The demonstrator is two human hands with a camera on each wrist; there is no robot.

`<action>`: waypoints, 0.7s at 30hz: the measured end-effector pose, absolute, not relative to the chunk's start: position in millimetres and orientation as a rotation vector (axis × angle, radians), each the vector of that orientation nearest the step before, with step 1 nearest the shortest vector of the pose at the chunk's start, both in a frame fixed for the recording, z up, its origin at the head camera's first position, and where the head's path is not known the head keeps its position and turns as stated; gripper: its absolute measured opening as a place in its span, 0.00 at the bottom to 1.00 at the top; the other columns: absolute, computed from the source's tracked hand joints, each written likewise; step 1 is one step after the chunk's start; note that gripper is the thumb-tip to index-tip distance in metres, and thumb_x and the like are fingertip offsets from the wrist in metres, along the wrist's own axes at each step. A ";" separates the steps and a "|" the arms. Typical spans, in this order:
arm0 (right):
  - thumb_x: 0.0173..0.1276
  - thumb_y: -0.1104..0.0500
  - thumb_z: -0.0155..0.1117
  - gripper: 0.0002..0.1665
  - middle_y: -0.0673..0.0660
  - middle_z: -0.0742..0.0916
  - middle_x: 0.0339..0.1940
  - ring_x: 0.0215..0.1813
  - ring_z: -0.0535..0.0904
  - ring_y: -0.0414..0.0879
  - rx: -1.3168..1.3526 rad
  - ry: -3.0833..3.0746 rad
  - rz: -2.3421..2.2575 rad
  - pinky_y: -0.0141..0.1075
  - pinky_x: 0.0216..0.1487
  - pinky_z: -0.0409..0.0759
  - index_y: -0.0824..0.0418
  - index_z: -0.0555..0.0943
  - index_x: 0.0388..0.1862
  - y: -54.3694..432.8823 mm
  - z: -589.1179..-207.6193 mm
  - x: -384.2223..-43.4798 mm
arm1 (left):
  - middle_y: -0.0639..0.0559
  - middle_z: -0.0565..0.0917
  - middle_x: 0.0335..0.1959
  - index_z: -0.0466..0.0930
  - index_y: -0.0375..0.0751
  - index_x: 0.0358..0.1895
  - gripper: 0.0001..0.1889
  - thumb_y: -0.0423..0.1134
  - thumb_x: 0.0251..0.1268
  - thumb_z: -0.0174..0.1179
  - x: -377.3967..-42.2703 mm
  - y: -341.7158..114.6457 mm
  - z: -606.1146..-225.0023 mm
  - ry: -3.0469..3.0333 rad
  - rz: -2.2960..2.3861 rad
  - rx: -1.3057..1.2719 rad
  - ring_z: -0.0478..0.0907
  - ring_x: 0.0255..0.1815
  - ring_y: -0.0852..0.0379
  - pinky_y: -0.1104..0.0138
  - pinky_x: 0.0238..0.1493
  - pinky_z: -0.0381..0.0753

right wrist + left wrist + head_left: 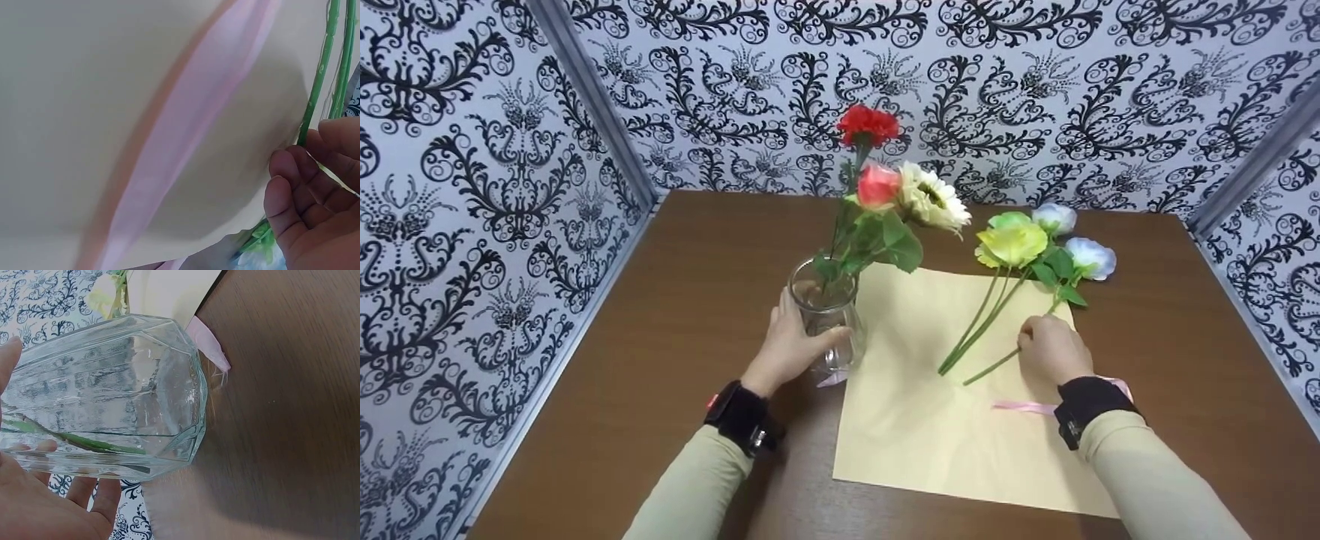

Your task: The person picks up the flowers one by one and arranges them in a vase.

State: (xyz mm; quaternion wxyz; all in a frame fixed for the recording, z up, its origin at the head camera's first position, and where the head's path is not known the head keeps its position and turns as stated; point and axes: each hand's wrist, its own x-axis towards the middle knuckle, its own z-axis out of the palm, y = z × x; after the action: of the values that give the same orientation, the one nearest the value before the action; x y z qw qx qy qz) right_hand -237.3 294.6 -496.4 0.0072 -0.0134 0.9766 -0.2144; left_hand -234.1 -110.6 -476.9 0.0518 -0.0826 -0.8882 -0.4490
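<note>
My left hand [791, 346] grips a clear glass vase [821, 319] from its left side, fingers around the glass and thumb at the front. In the vase stand a red carnation [868, 125], a pink-red rose [878, 186] and a cream daisy-like flower [933, 198]. Through the faceted glass in the left wrist view, green stems [93, 442] show. My right hand [1054, 349] pinches the green flower stem [994, 369] with pale blue blooms [1090, 259] over the paper. Beside it lie yellow-green flowers [1012, 241], their stems on the paper.
A sheet of cream paper [930, 450] lies on the brown table [660, 315], its left edge near the vase. Pink ribbon [1024, 406] crosses the paper by my right wrist. A pink piece [208, 343] lies by the vase's base. Patterned walls [885, 75] enclose the table.
</note>
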 end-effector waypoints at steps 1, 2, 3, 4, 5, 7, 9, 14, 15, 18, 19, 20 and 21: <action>0.74 0.63 0.55 0.10 0.67 0.85 0.42 0.46 0.82 0.67 -0.034 3.056 -0.676 0.61 0.42 0.78 0.66 0.83 0.42 295.1 -496.7 -237.1 | 0.42 0.67 0.67 0.60 0.43 0.72 0.49 0.58 0.51 0.75 -234.1 -110.7 -476.9 -2.698 -1.365 -0.255 0.63 0.67 0.40 0.46 0.70 0.65; 0.74 0.62 0.55 0.11 0.68 0.85 0.44 0.47 0.82 0.68 -0.032 3.061 -0.676 0.62 0.43 0.78 0.66 0.83 0.44 295.6 -496.9 -237.0 | 0.42 0.67 0.67 0.60 0.44 0.72 0.49 0.58 0.51 0.75 -233.8 -110.8 -476.8 -2.699 -1.372 -0.251 0.63 0.67 0.40 0.46 0.69 0.65; 0.75 0.62 0.54 0.12 0.68 0.85 0.45 0.48 0.82 0.69 -0.026 3.068 -0.674 0.62 0.44 0.78 0.67 0.83 0.47 296.2 -497.2 -236.7 | 0.42 0.67 0.67 0.60 0.44 0.72 0.49 0.59 0.51 0.75 -233.8 -111.0 -476.8 -2.703 -1.378 -0.245 0.63 0.67 0.40 0.46 0.69 0.65; 0.76 0.61 0.53 0.14 0.69 0.84 0.47 0.48 0.81 0.70 -0.024 3.078 -0.669 0.63 0.44 0.78 0.67 0.82 0.50 296.7 -497.4 -236.4 | 0.43 0.67 0.68 0.59 0.45 0.73 0.49 0.59 0.51 0.75 -233.5 -111.2 -476.6 -2.710 -1.385 -0.237 0.63 0.67 0.41 0.46 0.69 0.65; 0.76 0.61 0.53 0.15 0.70 0.83 0.48 0.48 0.81 0.72 -0.022 3.090 -0.661 0.64 0.44 0.77 0.68 0.82 0.53 297.3 -497.6 -236.1 | 0.43 0.67 0.68 0.59 0.46 0.73 0.49 0.59 0.51 0.75 -233.4 -111.3 -476.5 -2.714 -1.394 -0.230 0.62 0.68 0.41 0.46 0.69 0.65; 0.77 0.60 0.52 0.18 0.72 0.81 0.52 0.47 0.80 0.75 -0.011 3.110 -0.637 0.66 0.43 0.77 0.68 0.80 0.58 298.2 -497.2 -234.6 | 0.44 0.67 0.68 0.58 0.47 0.73 0.50 0.60 0.51 0.75 -232.9 -111.7 -476.1 -2.720 -1.415 -0.214 0.62 0.68 0.43 0.47 0.69 0.65; 0.77 0.62 0.52 0.20 0.74 0.78 0.55 0.46 0.79 0.77 -0.001 3.122 -0.609 0.66 0.41 0.78 0.67 0.77 0.64 299.7 -497.1 -233.2 | 0.45 0.67 0.68 0.58 0.48 0.73 0.50 0.60 0.50 0.76 -232.5 -111.9 -475.9 -2.726 -1.422 -0.204 0.62 0.68 0.43 0.47 0.69 0.65; 0.74 0.67 0.52 0.25 0.77 0.70 0.58 0.44 0.79 0.76 0.011 3.107 -0.517 0.65 0.35 0.78 0.68 0.72 0.70 306.1 -498.1 -232.1 | 0.44 0.67 0.68 0.59 0.47 0.73 0.50 0.60 0.50 0.76 -232.4 -112.0 -476.0 -2.716 -1.414 -0.207 0.62 0.68 0.43 0.48 0.69 0.65; 0.74 0.67 0.51 0.25 0.77 0.70 0.58 0.44 0.78 0.76 0.015 3.100 -0.501 0.65 0.35 0.78 0.68 0.72 0.70 307.4 -498.8 -232.3 | 0.44 0.67 0.68 0.59 0.47 0.73 0.50 0.60 0.50 0.76 -232.6 -111.9 -476.2 -2.714 -1.412 -0.210 0.62 0.68 0.43 0.48 0.69 0.65; 0.76 0.66 0.50 0.25 0.78 0.69 0.58 0.47 0.76 0.77 0.017 3.078 -0.462 0.65 0.36 0.78 0.67 0.71 0.70 310.9 -501.9 -232.2 | 0.44 0.67 0.68 0.59 0.47 0.73 0.50 0.60 0.50 0.76 -233.2 -111.8 -477.0 -2.714 -1.402 -0.207 0.62 0.68 0.43 0.48 0.70 0.64; 0.76 0.66 0.50 0.25 0.78 0.69 0.59 0.48 0.76 0.77 0.008 3.074 -0.450 0.65 0.36 0.78 0.67 0.71 0.70 311.6 -503.1 -232.3 | 0.44 0.67 0.68 0.59 0.47 0.73 0.50 0.60 0.50 0.76 -233.2 -111.9 -477.3 -2.715 -1.401 -0.205 0.62 0.68 0.43 0.47 0.70 0.64; 0.75 0.67 0.50 0.24 0.78 0.69 0.59 0.49 0.75 0.78 0.002 3.075 -0.447 0.66 0.37 0.78 0.67 0.72 0.69 312.1 -504.4 -232.2 | 0.44 0.67 0.68 0.59 0.47 0.73 0.50 0.60 0.50 0.76 -233.5 -112.1 -477.5 -2.718 -1.397 -0.204 0.62 0.69 0.42 0.47 0.70 0.64; 0.75 0.67 0.50 0.22 0.77 0.70 0.58 0.49 0.75 0.78 -0.006 3.078 -0.447 0.66 0.37 0.78 0.67 0.73 0.66 312.6 -505.3 -232.2 | 0.44 0.67 0.68 0.59 0.47 0.73 0.50 0.60 0.50 0.76 -233.8 -112.2 -477.8 -2.720 -1.392 -0.203 0.62 0.69 0.42 0.47 0.70 0.64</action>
State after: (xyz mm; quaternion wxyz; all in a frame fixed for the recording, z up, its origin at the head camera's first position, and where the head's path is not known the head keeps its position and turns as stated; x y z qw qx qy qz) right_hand -232.2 312.6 -505.3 0.0154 -0.0018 0.9895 -0.1436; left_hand -233.8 -112.2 -477.8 0.0399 -0.0662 -0.8875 -0.4542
